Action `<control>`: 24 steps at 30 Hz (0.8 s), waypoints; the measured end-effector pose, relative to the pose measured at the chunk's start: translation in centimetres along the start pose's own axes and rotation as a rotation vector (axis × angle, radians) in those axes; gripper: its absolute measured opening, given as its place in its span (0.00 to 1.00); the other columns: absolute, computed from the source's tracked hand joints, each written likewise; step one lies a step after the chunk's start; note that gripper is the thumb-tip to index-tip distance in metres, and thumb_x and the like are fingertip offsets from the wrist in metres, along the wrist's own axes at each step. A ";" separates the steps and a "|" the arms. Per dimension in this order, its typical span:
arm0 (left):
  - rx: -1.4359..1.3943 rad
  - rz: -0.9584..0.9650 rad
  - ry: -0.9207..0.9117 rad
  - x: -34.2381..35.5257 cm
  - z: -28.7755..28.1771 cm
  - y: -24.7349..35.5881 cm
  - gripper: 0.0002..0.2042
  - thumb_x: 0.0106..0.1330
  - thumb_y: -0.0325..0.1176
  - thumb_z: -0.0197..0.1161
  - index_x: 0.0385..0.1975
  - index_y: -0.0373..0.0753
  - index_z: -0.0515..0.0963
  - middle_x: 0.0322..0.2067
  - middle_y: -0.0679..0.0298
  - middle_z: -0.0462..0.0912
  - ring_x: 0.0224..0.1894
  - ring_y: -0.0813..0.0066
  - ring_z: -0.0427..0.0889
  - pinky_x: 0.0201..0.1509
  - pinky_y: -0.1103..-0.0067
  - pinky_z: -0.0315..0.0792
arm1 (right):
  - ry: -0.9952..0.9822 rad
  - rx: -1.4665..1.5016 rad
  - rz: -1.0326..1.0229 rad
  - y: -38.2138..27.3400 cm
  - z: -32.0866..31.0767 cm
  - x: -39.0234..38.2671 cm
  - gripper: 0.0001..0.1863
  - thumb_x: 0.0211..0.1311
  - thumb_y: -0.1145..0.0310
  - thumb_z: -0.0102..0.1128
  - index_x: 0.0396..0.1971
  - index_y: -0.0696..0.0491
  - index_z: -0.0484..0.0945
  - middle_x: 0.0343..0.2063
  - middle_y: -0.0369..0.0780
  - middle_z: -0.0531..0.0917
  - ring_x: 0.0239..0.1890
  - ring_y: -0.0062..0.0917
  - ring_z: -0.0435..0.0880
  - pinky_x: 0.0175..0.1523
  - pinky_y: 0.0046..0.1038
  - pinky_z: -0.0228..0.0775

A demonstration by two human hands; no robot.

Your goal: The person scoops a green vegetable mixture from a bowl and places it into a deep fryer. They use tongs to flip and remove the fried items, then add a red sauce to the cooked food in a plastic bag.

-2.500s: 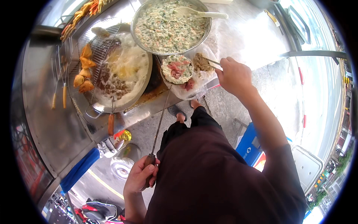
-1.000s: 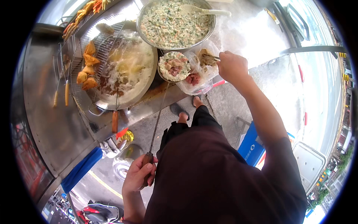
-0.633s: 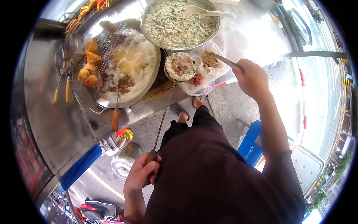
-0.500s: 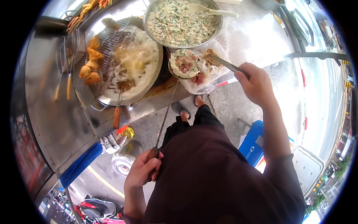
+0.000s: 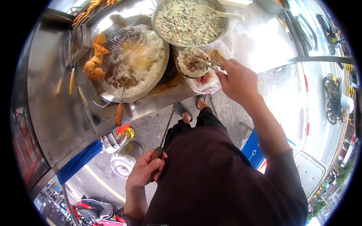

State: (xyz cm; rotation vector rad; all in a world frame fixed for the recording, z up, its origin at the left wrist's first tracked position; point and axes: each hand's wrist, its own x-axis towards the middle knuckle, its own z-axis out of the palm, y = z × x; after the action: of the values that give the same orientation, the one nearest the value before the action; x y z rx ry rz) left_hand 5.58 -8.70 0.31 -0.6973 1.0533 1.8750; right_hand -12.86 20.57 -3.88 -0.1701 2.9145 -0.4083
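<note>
A steel counter [image 5: 49,94] lies at nine o'clock; left hand [image 5: 145,168], at seven, clasps the ladle [image 5: 168,126] by its wooden handle [image 5: 157,154], likely steadiest under soft mix [image 5: 185,62]; right hand [image 5: 238,82], at two, pinches tongs [image 5: 209,61].

Left hand [image 5: 149,167] curled closed (thumb uppermost), right arm [image 5: 269,122] extended forward, right hand [image 5: 239,82] pinching.

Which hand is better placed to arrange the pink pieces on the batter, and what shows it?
Probably the right hand: its tongs reach over the batter, near the pink pieces. The left hand grips the ladle by its wooden handle, far from the batter.
</note>
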 end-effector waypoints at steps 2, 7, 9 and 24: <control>-0.009 0.001 -0.003 -0.1 0.0 -0.2 0.12 0.65 0.34 0.53 0.42 0.33 0.67 0.21 0.68 0.69 0.13 0.85 0.65 0.15 0.87 0.63 | 0.009 -0.033 0.012 0.0 0.5 0.0 0.09 0.56 0.63 0.56 0.33 0.51 0.74 0.28 0.38 0.77 0.29 0.36 0.79 0.33 0.35 0.68; -0.041 0.004 -0.007 -0.3 -0.3 -0.9 0.12 0.65 0.34 0.53 0.42 0.32 0.67 0.21 0.68 0.69 0.13 0.85 0.65 0.14 0.87 0.63 | 0.060 0.028 -0.017 -0.2 0.7 -0.8 0.10 0.55 0.63 0.57 0.34 0.51 0.74 0.29 0.38 0.77 0.28 0.36 0.79 0.32 0.36 0.68; -0.039 -0.001 -0.015 -0.2 -0.5 -0.8 0.12 0.65 0.34 0.53 0.42 0.32 0.67 0.21 0.68 0.69 0.13 0.85 0.65 0.15 0.87 0.63 | 0.055 -0.008 -0.032 -0.6 1.6 -0.8 0.10 0.55 0.63 0.57 0.35 0.51 0.74 0.29 0.38 0.77 0.28 0.35 0.79 0.31 0.35 0.68; -0.062 0.120 0.043 0.6 0.6 1.9 0.11 0.65 0.31 0.50 0.43 0.31 0.66 0.22 0.65 0.69 0.13 0.84 0.65 0.14 0.87 0.62 | -0.026 -0.187 0.070 6.4 3.0 4.8 0.19 0.54 0.54 0.59 0.34 0.56 0.71 0.36 0.44 0.73 0.41 0.39 0.74 0.44 0.38 0.66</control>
State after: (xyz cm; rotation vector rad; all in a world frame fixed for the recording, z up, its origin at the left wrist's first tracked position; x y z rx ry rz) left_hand 3.60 -8.53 0.91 -0.7267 1.0895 2.0102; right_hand -17.51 25.22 -9.32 -0.0990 2.9199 -0.1211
